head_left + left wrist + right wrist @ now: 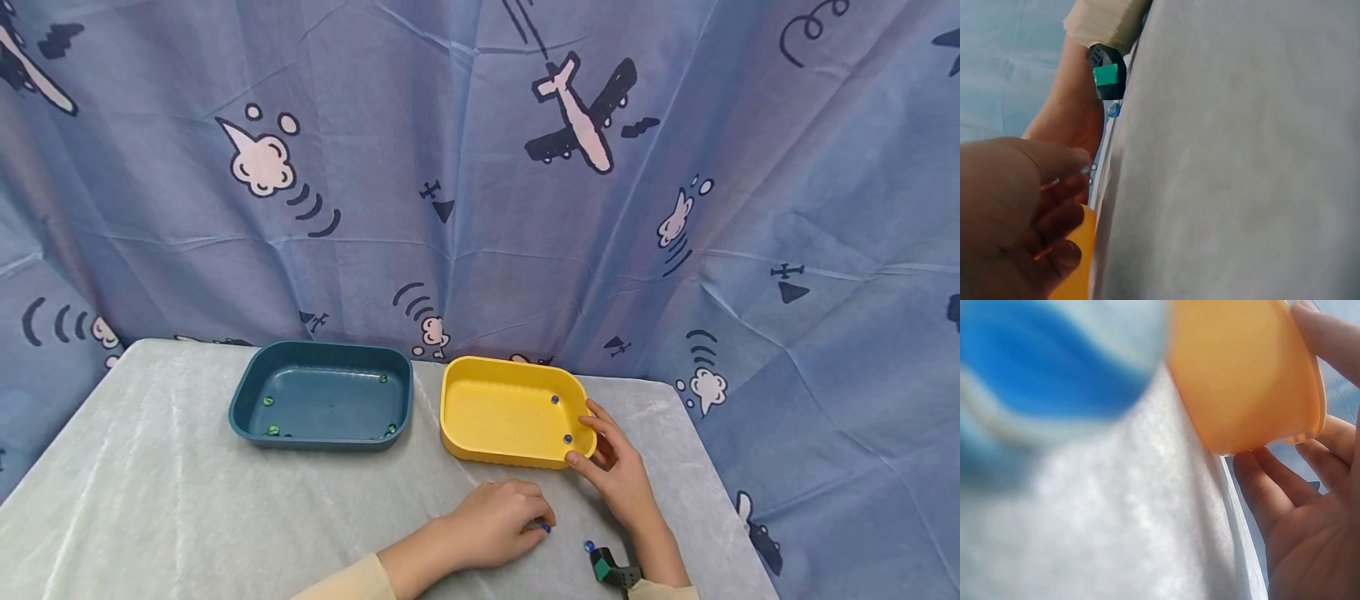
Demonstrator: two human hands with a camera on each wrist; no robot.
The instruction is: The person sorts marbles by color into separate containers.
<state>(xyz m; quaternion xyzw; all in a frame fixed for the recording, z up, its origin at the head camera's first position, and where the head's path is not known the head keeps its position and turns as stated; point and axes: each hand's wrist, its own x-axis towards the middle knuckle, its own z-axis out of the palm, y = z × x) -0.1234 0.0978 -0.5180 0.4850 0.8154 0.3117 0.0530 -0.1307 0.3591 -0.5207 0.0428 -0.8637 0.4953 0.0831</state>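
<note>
My left hand (504,523) is over the cloth in front of the yellow tray (498,457), pinching a blue marble (547,528) between thumb and fingers. In the left wrist view only a bit of that marble shows at the fingertips. My right hand (621,473) grips the right end of the yellow tray, thumb at the near corner and fingers along the outer side and rim. Two blue marbles, one farther back (555,400) and one nearer (567,439), lie inside this tray. Another blue marble (589,547) sits on the cloth beside the right wrist camera; it looms large and blurred in the right wrist view.
Left of the yellow tray stands a dark blue tray (322,444) with several green marbles (268,402) in it. A pale cloth (187,517) covers the table. Behind and to the sides hangs a blue curtain (360,167) printed with airplanes.
</note>
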